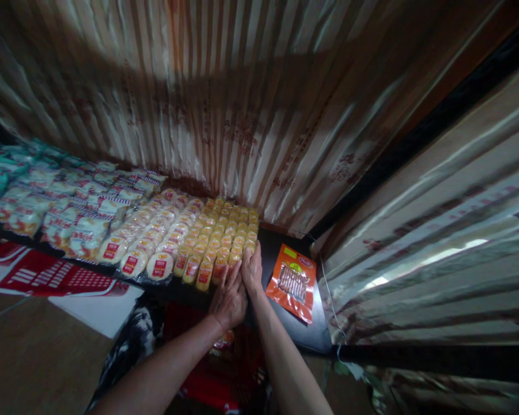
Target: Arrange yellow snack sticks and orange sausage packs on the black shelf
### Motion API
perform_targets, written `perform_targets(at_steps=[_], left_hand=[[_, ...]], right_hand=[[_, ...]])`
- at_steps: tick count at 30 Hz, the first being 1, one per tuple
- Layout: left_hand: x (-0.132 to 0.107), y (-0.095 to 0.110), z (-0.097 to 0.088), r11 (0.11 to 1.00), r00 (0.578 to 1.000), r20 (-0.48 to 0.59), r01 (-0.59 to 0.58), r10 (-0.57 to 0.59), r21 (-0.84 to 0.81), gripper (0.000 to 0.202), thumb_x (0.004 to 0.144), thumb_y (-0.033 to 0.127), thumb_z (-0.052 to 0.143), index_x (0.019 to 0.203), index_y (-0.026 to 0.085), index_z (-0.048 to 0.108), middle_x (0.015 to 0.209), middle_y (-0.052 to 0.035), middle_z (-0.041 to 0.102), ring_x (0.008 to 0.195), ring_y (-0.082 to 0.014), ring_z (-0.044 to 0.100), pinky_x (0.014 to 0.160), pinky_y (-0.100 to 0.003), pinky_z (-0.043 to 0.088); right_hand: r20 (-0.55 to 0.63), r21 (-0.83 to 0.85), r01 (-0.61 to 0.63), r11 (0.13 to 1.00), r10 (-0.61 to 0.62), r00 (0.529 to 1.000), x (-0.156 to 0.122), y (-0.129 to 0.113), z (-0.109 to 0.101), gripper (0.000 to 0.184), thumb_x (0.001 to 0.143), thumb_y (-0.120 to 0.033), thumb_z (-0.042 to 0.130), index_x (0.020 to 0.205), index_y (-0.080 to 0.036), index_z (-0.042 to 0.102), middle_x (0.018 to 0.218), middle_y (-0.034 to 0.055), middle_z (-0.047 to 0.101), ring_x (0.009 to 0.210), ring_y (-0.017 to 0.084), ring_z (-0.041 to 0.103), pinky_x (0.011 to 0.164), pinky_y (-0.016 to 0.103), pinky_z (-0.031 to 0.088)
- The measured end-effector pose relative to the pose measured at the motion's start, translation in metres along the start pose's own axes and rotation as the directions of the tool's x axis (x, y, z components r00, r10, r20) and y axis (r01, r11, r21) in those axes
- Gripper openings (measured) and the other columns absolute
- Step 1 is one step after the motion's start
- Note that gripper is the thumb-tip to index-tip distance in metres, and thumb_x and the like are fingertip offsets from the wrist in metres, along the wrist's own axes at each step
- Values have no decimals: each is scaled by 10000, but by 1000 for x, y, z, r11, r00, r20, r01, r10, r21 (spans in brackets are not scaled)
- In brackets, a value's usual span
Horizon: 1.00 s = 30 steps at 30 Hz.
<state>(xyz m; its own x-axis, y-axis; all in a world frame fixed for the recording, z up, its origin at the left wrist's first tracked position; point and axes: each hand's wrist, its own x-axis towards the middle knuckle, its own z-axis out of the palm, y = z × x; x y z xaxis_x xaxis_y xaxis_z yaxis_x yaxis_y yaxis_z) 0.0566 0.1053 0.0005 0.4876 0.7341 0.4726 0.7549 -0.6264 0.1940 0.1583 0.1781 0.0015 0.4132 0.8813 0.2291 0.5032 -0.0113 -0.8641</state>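
Rows of small yellow snack packets (225,233) lie on a black shelf (285,323). My left hand (229,297) rests at the near right end of these rows, fingers stretched forward and touching the packets. My right hand (251,270) sits just beside it, fingers pressed together against the rightmost row. Nothing visible is lifted by either hand. An orange packet with a clear window (292,282) lies flat on the shelf just right of my right hand.
White round packets with red labels (147,242) and white-and-orange bags (69,222) fill the shelf to the left. Striped shiny sheeting (242,104) forms the back and right walls. Red and white printed sheets (47,276) lie lower left.
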Motion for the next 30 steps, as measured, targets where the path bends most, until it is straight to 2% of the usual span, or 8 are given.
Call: perform_targets(at_steps=[3,10,23,27,30], left_hand=[[0,0,-2,1000,1000,-2,-3,3,-1,532,852,234,417,1380,198,358,1455,-47,348,1388,-250,171,1137,-493,127],[-1,0,-5,1000,1000,-4,-16,16,6,522,872,245,393,1389,207,336,1487,-25,277,1388,-232,178,1134,-455,169],[-3,-2,-2,999,999,-21,-42,42,-9,531,891,281,368,1407,180,298,1490,-51,261,1384,-239,192,1125,-440,180],[-3,-2,-2,999,1000,-5,-28,28,-25,553,882,255,372,1418,167,269,1480,-66,286,1380,-242,202,1124,-450,171],[-2,-1,-3,1000,1000,15,-10,10,-16,577,872,230,371,1429,163,232,1483,-66,278,1386,-234,181,1120,-443,180]], right_hand=[[14,19,5,1000,-5,1000,0,1,-2,621,874,-502,293,1388,-152,307,1357,140,457,1245,233,435,1036,403,320],[13,15,-118,993,118,993,-12,0,-10,766,849,-588,255,1425,-85,222,1474,155,268,1370,237,231,1110,391,200],[55,60,-114,992,111,992,-30,0,-9,736,866,-559,242,1429,-85,207,1498,137,204,1388,215,170,1134,405,134],[101,49,-133,990,128,987,-30,0,-5,745,867,-563,237,1438,-89,174,1511,122,163,1400,215,97,1137,406,110],[89,-2,-153,988,153,984,-31,-1,-4,747,874,-549,217,1434,-56,173,1513,136,143,1404,221,42,1137,405,81]])
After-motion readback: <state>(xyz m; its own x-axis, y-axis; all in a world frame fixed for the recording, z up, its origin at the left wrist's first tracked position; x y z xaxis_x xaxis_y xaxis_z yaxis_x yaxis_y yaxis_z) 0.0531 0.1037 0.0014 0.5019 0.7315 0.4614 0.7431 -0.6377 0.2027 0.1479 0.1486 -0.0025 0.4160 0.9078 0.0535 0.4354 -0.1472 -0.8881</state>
